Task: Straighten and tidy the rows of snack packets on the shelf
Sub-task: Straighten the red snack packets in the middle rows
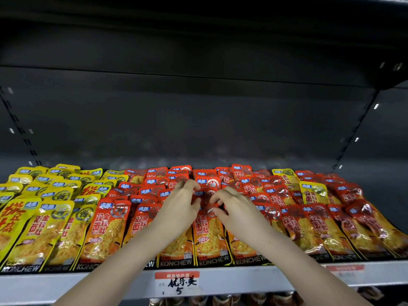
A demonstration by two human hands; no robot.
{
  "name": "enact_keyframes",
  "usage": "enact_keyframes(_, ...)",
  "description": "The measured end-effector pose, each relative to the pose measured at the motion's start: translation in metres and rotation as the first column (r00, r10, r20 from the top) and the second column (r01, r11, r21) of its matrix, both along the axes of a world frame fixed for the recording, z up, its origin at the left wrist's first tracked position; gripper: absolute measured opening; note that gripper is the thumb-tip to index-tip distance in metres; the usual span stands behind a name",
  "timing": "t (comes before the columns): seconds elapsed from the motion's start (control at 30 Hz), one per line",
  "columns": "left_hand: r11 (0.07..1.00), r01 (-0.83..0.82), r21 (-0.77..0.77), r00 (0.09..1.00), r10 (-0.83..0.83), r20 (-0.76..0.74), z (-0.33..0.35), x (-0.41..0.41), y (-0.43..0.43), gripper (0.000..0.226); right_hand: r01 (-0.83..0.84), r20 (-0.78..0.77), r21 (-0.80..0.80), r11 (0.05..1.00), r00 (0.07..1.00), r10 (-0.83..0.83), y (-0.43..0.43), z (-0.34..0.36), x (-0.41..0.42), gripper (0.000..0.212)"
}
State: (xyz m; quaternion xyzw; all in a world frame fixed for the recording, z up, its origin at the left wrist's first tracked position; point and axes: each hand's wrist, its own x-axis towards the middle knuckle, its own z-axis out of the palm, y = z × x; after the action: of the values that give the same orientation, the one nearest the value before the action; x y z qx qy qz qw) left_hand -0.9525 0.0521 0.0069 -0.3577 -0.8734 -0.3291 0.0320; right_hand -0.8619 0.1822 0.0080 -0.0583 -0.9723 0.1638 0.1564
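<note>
Rows of flat snack packets lie on a sloping shelf point(220, 278): yellow packets point(42, 219) on the left, red and orange packets point(313, 226) across the middle and right. Both my hands reach into the middle rows. My left hand point(180, 205) has its fingers curled on the top of a red packet point(208, 230) in the centre column. My right hand point(231, 208) pinches the same packet's top edge from the right. Two stray yellow packets point(312, 193) lie among the red ones on the right.
A white price tag point(177, 283) with handwritten characters hangs on the grey shelf lip. The dark back wall point(198, 120) and an upper shelf point(198, 29) close in above. More goods point(220, 300) show dimly on the shelf below.
</note>
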Motion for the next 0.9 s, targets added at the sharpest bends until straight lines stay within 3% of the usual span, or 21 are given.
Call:
enact_keyframes(0.13,1.0,-0.027,0.015,0.999,0.027,-0.035,0.002,0.005,-0.003,0.029,0.003,-0.035,-0.048,0.999,0.999,-0.004,0.006,0.002,0.004,0.017)
enact_keyframes(0.3,0.998,0.016,0.066,0.993,-0.008,-0.12,0.012,0.021,-0.005,0.027,0.111,-0.146,-0.099,0.989,0.981,-0.125,0.035,0.019,0.025,0.015)
enact_keyframes(0.43,0.992,0.099,0.073,0.988,-0.089,-0.123,0.012,0.037,0.011,0.034,0.153,-0.067,-0.06,0.986,0.985,-0.157,0.051,0.015,0.039,0.018)
enact_keyframes(0.63,0.986,0.115,-0.124,0.977,-0.134,-0.164,-0.005,0.049,0.04,0.047,0.122,0.101,0.068,0.99,0.987,-0.128,0.046,-0.007,0.049,0.046)
enact_keyframes(0.77,0.967,0.068,-0.245,0.966,-0.125,-0.226,-0.017,0.052,0.044,0.051,0.113,0.062,0.104,0.988,0.991,-0.12,0.045,-0.015,0.053,0.046)
enact_keyframes(0.9,0.963,0.067,-0.262,0.965,-0.129,-0.226,-0.019,0.053,0.044,0.049,0.076,0.052,0.078,0.994,0.995,-0.08,0.048,-0.019,0.055,0.043)
